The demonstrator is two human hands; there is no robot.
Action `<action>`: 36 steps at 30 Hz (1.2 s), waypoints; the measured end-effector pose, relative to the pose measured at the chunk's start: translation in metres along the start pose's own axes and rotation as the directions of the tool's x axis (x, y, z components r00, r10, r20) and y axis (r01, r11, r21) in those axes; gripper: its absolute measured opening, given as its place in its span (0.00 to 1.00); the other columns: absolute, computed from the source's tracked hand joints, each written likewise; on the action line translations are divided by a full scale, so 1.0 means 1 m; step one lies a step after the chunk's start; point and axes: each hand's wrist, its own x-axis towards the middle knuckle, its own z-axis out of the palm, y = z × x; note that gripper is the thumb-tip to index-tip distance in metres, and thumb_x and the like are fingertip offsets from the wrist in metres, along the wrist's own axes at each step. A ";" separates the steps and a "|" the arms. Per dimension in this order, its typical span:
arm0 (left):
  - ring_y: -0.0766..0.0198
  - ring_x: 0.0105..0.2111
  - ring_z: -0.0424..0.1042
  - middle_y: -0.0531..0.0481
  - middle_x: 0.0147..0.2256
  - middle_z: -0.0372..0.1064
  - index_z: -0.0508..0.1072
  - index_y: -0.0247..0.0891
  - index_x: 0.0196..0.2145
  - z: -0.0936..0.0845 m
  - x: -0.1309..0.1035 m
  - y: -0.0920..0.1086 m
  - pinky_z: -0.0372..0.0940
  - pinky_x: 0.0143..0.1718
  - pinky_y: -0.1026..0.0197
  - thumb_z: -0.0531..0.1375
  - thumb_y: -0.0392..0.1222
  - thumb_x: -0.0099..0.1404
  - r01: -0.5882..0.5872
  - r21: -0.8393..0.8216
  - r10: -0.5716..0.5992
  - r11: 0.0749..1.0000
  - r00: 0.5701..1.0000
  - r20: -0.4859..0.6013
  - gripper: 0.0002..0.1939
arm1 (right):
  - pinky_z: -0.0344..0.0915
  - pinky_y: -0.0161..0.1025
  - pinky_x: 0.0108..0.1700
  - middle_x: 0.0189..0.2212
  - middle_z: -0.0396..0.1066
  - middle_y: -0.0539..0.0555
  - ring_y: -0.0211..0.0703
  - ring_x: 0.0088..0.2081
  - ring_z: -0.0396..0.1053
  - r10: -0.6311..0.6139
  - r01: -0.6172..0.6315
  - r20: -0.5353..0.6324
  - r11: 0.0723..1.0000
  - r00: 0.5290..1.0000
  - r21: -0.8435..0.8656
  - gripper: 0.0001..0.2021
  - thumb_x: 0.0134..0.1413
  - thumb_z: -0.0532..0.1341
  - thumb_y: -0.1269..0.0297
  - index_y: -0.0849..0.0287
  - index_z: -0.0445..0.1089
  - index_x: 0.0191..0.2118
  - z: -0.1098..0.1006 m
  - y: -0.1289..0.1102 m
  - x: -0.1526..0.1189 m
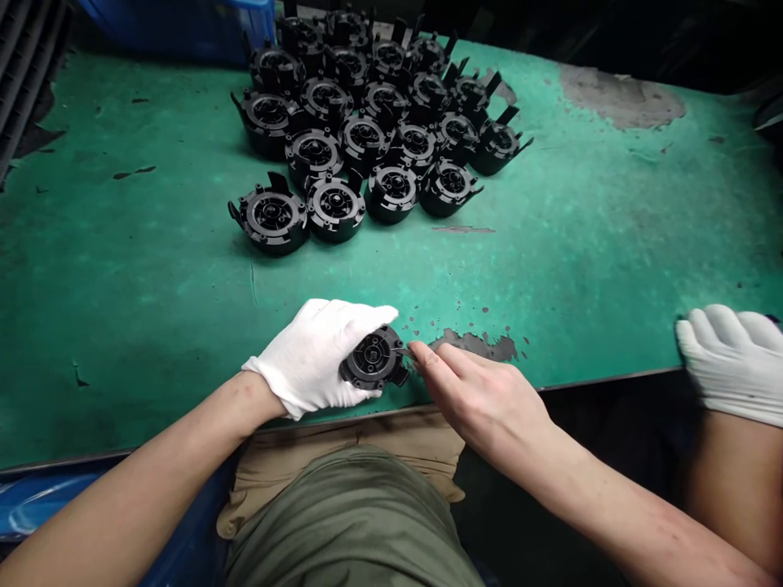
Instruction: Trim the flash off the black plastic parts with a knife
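In my white-gloved left hand I grip a round black plastic part, its ribbed face turned up, near the table's front edge. My bare right hand is at the part's right side, thumb and fingers pinched on a thin dark tool whose tip meets the rim. Most of the tool is hidden by the fingers. Beyond my hands stand several similar black parts grouped close together, many with upright tabs.
The green table has worn dark patches. A blue bin stands at the back left, beside a dark ribbed rack. Another person's white-gloved hand rests at the table's right front edge. Blue plastic shows below left.
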 end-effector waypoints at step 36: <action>0.36 0.57 0.77 0.33 0.61 0.74 0.64 0.39 0.70 0.001 -0.002 0.002 0.70 0.58 0.40 0.77 0.68 0.51 0.095 -0.004 -0.095 0.995 0.995 0.031 0.58 | 0.70 0.40 0.40 0.40 0.73 0.55 0.44 0.38 0.73 0.142 -0.130 -0.019 0.945 0.990 0.300 0.22 0.78 0.55 0.70 0.64 0.60 0.72 0.003 0.015 -0.004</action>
